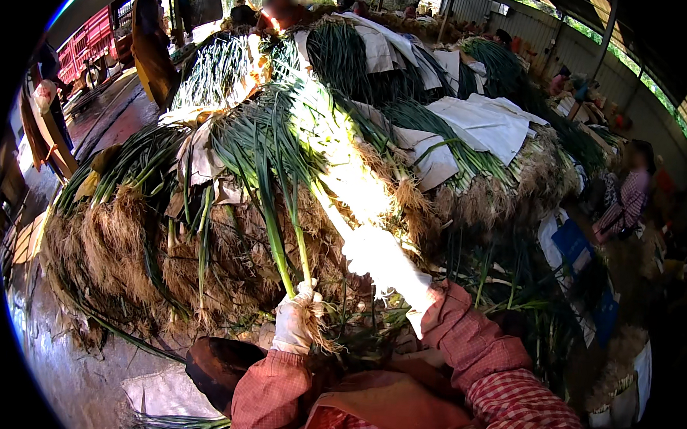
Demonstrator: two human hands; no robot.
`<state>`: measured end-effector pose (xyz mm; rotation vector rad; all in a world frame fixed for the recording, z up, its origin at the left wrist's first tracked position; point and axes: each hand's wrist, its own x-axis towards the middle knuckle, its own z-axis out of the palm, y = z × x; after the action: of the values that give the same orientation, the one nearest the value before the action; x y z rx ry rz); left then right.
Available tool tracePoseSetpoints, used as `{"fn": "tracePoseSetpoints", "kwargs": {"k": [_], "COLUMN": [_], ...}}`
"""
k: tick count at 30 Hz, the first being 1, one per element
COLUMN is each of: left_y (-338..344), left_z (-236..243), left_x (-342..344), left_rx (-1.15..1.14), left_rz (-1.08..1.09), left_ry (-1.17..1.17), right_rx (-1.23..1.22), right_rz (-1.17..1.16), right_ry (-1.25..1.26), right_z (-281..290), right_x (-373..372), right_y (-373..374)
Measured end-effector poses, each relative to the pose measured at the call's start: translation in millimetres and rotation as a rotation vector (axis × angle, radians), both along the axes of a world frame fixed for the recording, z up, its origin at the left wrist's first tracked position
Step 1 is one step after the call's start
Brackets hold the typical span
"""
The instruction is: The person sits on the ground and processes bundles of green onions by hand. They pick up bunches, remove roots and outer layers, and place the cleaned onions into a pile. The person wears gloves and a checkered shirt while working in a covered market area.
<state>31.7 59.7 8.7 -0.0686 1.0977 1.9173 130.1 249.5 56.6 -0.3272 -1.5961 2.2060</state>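
Note:
My left hand [294, 320], in a pale work glove, is closed around the root ends of a couple of green onions [279, 254]. Their green stalks rise and lean against the pile, with brown roots hanging by the fingers. Sunlight washes out my right hand [380, 258], also gloved, which reaches farther forward. A pale green onion stalk [331, 208] runs into its fingers, which look closed on it, though glare blurs the detail. Beyond both hands lies a large heap of green onions [316, 129], its shaggy roots [120, 239] facing me on the left.
White sheets [478, 124] cover parts of the heap. Loose stalks lie low on the right, near a blue-and-white sack [572, 244]. A person in a checked shirt [628, 196] sits at right; others stand behind. A red truck [89, 46] is parked at far left.

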Motion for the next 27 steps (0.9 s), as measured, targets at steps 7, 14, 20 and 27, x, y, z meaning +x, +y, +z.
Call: {"fn": "tracePoseSetpoints", "kwargs": {"k": [7, 14, 20, 27], "left_y": [-1.6, 8.9, 10.6, 8.3], "left_z": [15.4, 11.7, 11.4, 5.8], "left_x": [2.1, 8.9, 13.6, 11.4], "left_rx": [0.072, 0.142, 0.15, 0.228], "left_rz": [-0.028, -0.045, -0.062, -0.037], "left_ry": [0.011, -0.034, -0.133, -0.099], "right_rx": [0.753, 1.032, 0.792, 0.782], "right_rz": [-0.923, -1.408, -0.08, -0.027], "right_ry": [-0.163, -0.667, -1.735, -0.661], "right_z": [109.2, -13.7, -96.2, 25.3], "right_x": [108.2, 326.8, 389.9, 71.9], "right_y": [67.4, 139.0, 82.2, 45.5]}}
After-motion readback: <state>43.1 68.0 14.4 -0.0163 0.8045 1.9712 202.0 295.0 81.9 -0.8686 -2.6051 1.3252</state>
